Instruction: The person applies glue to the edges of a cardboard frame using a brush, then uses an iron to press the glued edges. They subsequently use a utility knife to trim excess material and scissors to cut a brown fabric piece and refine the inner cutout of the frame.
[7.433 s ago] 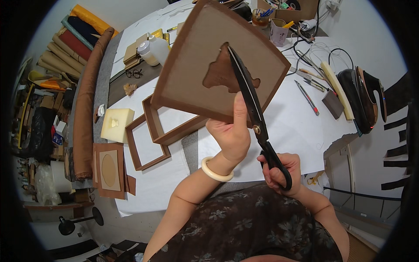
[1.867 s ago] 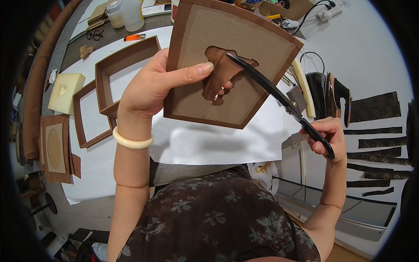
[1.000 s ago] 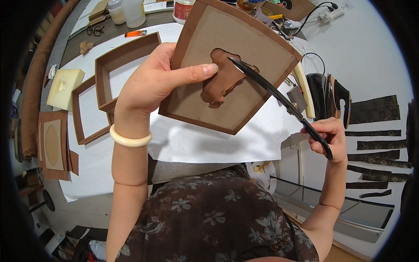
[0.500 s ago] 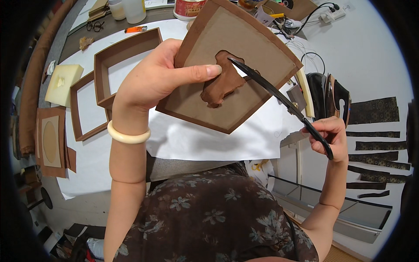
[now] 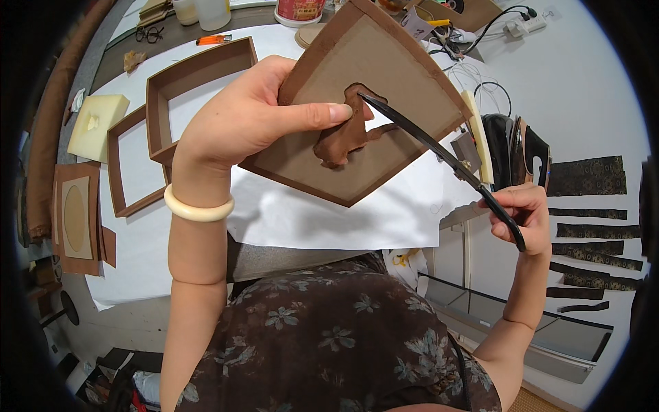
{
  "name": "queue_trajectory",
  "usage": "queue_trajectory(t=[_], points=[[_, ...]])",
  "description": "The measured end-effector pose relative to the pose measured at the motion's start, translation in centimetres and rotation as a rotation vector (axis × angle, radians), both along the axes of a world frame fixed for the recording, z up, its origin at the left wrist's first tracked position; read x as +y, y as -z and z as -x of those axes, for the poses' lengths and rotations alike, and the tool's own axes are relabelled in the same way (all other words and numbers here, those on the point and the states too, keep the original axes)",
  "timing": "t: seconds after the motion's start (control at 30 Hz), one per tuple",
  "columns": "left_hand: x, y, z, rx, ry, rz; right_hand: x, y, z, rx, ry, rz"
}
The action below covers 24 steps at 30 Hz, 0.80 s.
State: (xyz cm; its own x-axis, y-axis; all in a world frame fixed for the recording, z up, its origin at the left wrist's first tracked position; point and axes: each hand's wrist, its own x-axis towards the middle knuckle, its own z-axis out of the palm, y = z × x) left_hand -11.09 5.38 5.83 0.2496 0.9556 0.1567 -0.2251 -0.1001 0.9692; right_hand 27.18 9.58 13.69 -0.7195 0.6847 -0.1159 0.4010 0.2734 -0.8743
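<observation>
My left hand [image 5: 230,113] grips a square grey-brown panel [image 5: 412,75] with a darker brown border, held tilted above the table. Its thumb presses on a loose brown flap of thin covering material [image 5: 343,141] at an opening in the panel's middle. A fingertip shows through that opening. Long black scissors [image 5: 429,142] are in my right hand [image 5: 519,213], fingers closed round the handles. Their tip lies at the upper edge of the opening, next to the flap. Whether the blades are parted is hard to see. A cream bangle [image 5: 199,206] circles my left wrist.
Two brown box frames [image 5: 159,103] lie on the white paper [image 5: 329,223] at left. Beside them are a cream foam block [image 5: 99,127] and a brown panel with an oval [image 5: 75,213]. An orange lighter [image 5: 214,40] lies behind. Dark patterned strips [image 5: 590,230] hang at right.
The panel has turned slightly and shifted a little left at its lower corner. The flap looks narrower and more folded, and a fingertip now shows in the opening. The scissors have barely moved.
</observation>
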Motion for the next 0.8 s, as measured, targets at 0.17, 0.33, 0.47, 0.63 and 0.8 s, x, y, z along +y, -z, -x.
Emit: queue_trajectory(t=[0.17, 0.33, 0.47, 0.63, 0.8], points=[[-0.1, -0.7, 0.1, 0.113, -0.078, 0.044, 0.5, -0.8, -1.2, 0.084, -0.027, -0.043], [0.5, 0.3, -0.5, 0.237, -0.157, 0.072, 1.7, 0.3, 1.8, 0.265, 0.200, -0.276], [0.6, 0.0, -0.6, 0.292, 0.094, 0.054, 4.2, -0.5, 9.5, 0.161, 0.107, -0.370], [0.1, -0.5, -1.0, 0.325, 0.019, 0.004, 5.8, 0.4, 14.9, 0.255, -0.027, -0.372], [0.7, -1.5, 0.5, 0.398, -0.873, -0.552, 7.3, 1.8, 14.7, 0.578, 0.269, -0.345]])
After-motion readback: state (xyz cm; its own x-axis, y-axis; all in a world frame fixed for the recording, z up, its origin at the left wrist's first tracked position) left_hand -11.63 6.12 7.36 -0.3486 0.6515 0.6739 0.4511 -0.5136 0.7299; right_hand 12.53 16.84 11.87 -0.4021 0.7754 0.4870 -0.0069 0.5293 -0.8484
